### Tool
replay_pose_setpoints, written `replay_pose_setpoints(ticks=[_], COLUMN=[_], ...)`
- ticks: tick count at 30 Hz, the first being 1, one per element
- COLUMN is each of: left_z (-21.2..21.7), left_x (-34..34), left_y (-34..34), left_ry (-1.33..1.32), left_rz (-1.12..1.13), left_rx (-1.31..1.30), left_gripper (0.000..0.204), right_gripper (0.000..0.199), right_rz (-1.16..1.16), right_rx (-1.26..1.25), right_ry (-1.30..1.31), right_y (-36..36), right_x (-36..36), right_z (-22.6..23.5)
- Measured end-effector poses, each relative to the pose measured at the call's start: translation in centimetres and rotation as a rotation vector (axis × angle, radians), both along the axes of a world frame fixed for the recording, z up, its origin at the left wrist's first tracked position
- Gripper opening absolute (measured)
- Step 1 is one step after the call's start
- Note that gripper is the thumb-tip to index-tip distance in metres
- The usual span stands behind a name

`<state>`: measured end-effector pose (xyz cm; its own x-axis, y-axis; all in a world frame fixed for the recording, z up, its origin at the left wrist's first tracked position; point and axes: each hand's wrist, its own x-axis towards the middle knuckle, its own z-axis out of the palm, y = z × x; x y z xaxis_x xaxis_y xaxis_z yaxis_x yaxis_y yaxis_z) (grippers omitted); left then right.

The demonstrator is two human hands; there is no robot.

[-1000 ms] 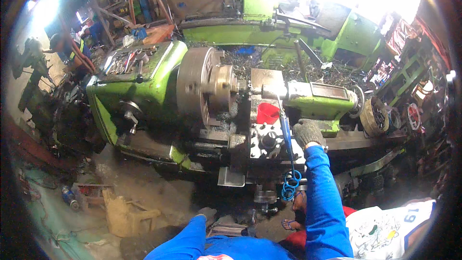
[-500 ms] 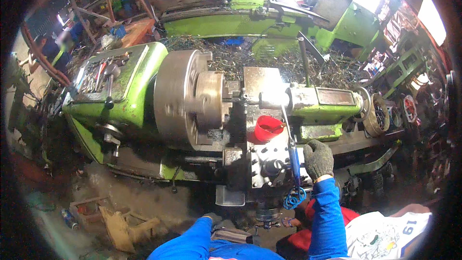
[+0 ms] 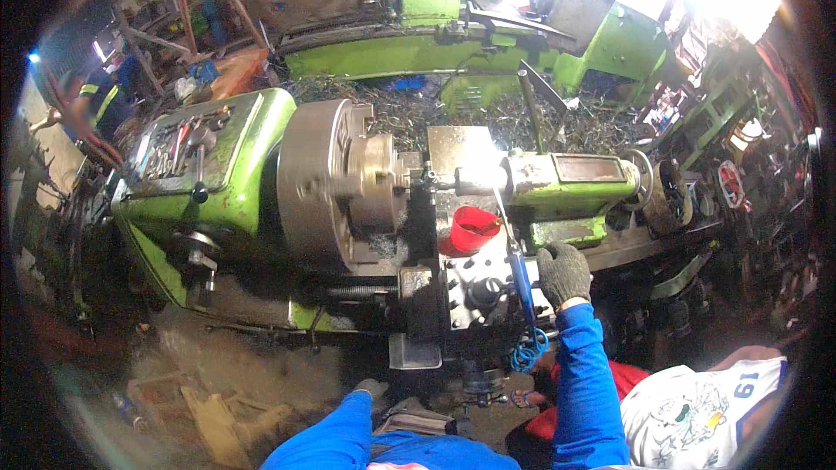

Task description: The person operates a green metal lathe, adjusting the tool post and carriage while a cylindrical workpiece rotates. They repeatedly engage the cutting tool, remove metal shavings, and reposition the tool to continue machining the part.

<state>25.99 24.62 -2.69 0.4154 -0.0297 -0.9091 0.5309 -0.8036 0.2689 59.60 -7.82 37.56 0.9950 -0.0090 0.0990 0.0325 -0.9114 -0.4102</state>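
My right hand [image 3: 564, 273], in a dark grey knit glove, is closed over a short metal bar [image 3: 544, 285] beside the lathe's tool post [image 3: 468, 312]. Close to its fingers, a blue air blow gun [image 3: 522, 277] with a long thin nozzle and coiled blue hose rests across the tool post. Behind the post sits a red cup [image 3: 468, 231] with something thin inside. My left hand [image 3: 372, 387], gloved too, is low in front of the lathe; its fingers are too small and dark to make out. The large chuck [image 3: 313, 183] looks motion-blurred.
The green tailstock [image 3: 566, 191] has a handwheel [image 3: 643, 179]. Loose tools lie on the green headstock [image 3: 261, 135]. Metal shavings [image 3: 418, 109] heap behind, before a second green lathe [image 3: 392, 61]. A person in a white shirt [image 3: 697, 409] is close at my right; another person [image 3: 103, 97] is far left.
The whole view has shifted slightly, so the lathe appears a little further left. My right hand stays at the same bar beside the tool post. The person at far left shows more fully.
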Motion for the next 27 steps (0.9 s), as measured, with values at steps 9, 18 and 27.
replay_pose_setpoints(ticks=[9,18,27], left_z=[-3.1,-8.8,-2.5], left_x=[-4.3,-3.8,3.0], left_y=[0.6,10.1,13.5], left_ry=[-0.001,-0.651,-0.627], left_rz=[0.714,2.078,2.339], left_rx=[-0.058,-0.941,-0.746], left_gripper=[0.067,0.034,0.032], right_gripper=[0.036,0.028,0.028], right_rz=[-0.003,-0.266,-0.351], right_rx=[0.162,0.338,0.307], right_ry=[-0.041,-0.332,0.672], right_y=[0.7,-13.8,-13.1], right_x=[-1.7,-28.5,-47.3], right_z=[1.9,-11.6,-28.1])
